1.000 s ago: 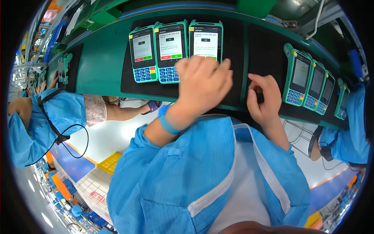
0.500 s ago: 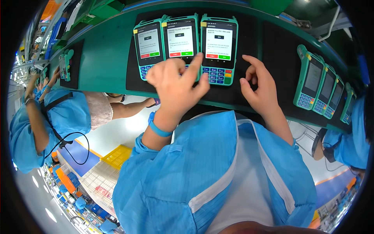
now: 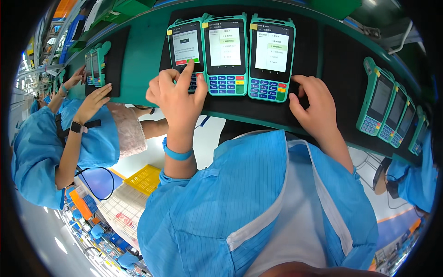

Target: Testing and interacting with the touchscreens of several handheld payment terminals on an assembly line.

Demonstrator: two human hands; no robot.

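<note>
Three green handheld payment terminals stand in a row on a black mat (image 3: 307,51). On the left payment terminal (image 3: 185,41), my left hand (image 3: 177,97) has its index fingertip at the lower screen, by a red and a green button; the thumb stands apart, other fingers curl, and part of the keypad is hidden. The middle payment terminal (image 3: 225,48) and the right payment terminal (image 3: 271,48) show a list with one highlighted row. My right hand (image 3: 316,106) holds nothing, its fingers loosely bent and apart, close to the right terminal's lower right edge; contact there is unclear.
More payment terminals (image 3: 376,99) stand in a row on another mat at the right. At the left, a co-worker in a blue smock (image 3: 92,134) has hands by other terminals (image 3: 96,67). A yellow basket (image 3: 144,179) is below left; the green bench edge (image 3: 217,114) runs in front of me.
My left hand has moved left from between the middle and right terminals to the left one. Those two screens switched from text with buttons to lists. The co-worker's hand reached the left-side terminals.
</note>
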